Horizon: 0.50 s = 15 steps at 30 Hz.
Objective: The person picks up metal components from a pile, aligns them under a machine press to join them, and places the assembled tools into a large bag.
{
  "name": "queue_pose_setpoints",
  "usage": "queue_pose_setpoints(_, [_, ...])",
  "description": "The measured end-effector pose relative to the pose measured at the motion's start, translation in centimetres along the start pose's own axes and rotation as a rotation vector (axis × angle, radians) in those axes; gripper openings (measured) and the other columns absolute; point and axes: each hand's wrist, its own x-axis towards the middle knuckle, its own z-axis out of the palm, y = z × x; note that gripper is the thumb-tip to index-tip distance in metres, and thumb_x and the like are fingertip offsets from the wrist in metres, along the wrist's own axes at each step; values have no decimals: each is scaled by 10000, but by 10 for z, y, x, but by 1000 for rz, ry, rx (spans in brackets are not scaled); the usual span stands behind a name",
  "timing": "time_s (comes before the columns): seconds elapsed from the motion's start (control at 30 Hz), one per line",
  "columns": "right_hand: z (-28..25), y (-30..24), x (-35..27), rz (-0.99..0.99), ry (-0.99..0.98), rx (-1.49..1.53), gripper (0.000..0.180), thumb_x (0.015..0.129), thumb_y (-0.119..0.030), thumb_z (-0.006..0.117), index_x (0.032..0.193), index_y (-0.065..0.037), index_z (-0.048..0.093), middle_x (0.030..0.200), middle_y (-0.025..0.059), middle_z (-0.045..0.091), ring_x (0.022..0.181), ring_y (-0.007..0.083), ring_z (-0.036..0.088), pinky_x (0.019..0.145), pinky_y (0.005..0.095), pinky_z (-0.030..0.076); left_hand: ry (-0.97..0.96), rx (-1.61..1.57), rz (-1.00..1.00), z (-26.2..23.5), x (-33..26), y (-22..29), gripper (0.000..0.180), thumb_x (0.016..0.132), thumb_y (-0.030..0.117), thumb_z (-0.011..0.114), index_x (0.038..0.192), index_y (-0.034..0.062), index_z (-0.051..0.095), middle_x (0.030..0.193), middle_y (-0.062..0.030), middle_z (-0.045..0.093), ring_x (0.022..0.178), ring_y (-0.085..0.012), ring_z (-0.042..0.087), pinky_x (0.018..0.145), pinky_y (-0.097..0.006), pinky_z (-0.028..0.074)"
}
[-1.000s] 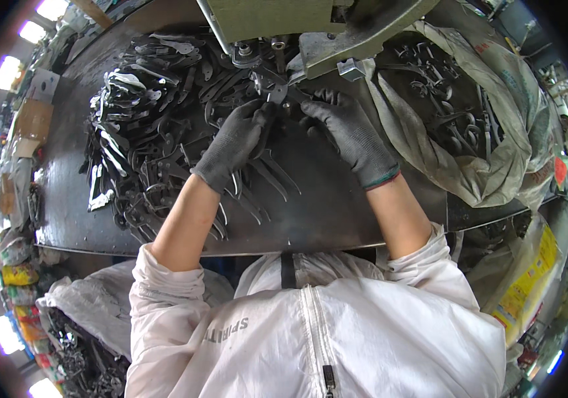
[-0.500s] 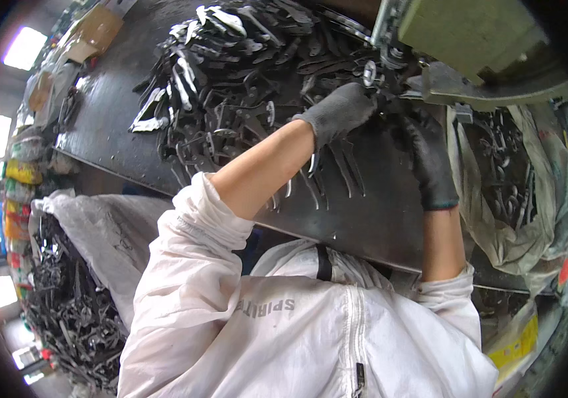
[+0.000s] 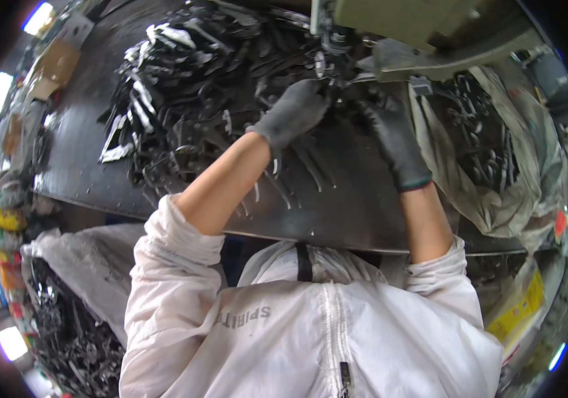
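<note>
My left hand [image 3: 296, 109], in a grey glove, reaches to the front of a green-grey machine [image 3: 430, 23] at the top of the view. Its fingers are closed by the machine's metal tooling [image 3: 321, 63], and what they grip is too dark to make out. Just right of it, my right hand [image 3: 393, 139], in a dark glove with a teal cuff edge, has its fingers bent inward at the same spot. Any small part between the two hands is hidden. Left of my left hand lies a heap of dark metal lever-like parts [image 3: 191, 73], some of them shiny.
A dark metal table [image 3: 357, 215] carries the heap. On the right, an open cloth-lined sack [image 3: 430, 126] holds metal parts. A grey sheet [image 3: 95, 265] partly covers more dark parts [image 3: 75, 325] at lower left. A cardboard box [image 3: 55, 69] stands at the far left.
The whole view has shifted, so the table and machine appear further left and slightly higher. Both hands stay at the machine's tooling, with little visible change in their grip.
</note>
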Motion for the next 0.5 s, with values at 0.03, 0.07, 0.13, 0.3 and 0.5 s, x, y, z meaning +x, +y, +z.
queue_pose_setpoints(0.03, [3, -11, -3, 53, -35, 144, 316, 984, -143, 676, 1248, 29, 681, 1068, 92, 745, 904, 107, 665, 819, 282, 534, 73, 23, 82, 6, 3, -16, 287, 1037, 138, 511, 1189, -63, 649, 979, -165, 733, 865, -278, 698, 784, -386, 542])
queue_pose_setpoints(0.07, [1, -2, 1, -23, -7, 71, 321, 955, -102, 675, 1252, 19, 686, 1040, 76, 747, 880, 98, 648, 815, 284, 531, 139, 45, 165, 8, 5, -13, 299, 1039, 151, 512, 1190, -67, 650, 947, -159, 727, 836, -259, 691, 771, -376, 541])
queue_pose_setpoints(0.13, [-10, 7, 1, 39, 13, 26, 314, 950, -81, 664, 1248, 13, 690, 1036, 66, 747, 886, 95, 647, 818, 285, 532, 84, -86, 57, 5, -2, 8, 294, 1029, 178, 519, 1153, -44, 666, 902, -204, 705, 807, -293, 675, 774, -408, 531])
queue_pose_setpoints(0.3, [-15, -6, -8, 126, -39, 170, 324, 945, -85, 653, 1255, -1, 687, 1014, 80, 743, 890, 105, 660, 832, 299, 547, -131, -588, 46, -2, -3, 3, 388, 1060, 277, 548, 1174, -74, 668, 884, -59, 713, 767, -135, 651, 732, -307, 537])
queue_pose_setpoints(0.5, [-10, 4, -4, 69, -12, 4, 323, 951, -117, 665, 1255, -14, 696, 1021, 55, 749, 879, 98, 662, 828, 280, 545, -47, -499, -46, 12, -5, -23, 363, 1066, 247, 545, 1226, -65, 641, 930, -62, 712, 782, -118, 655, 726, -273, 537])
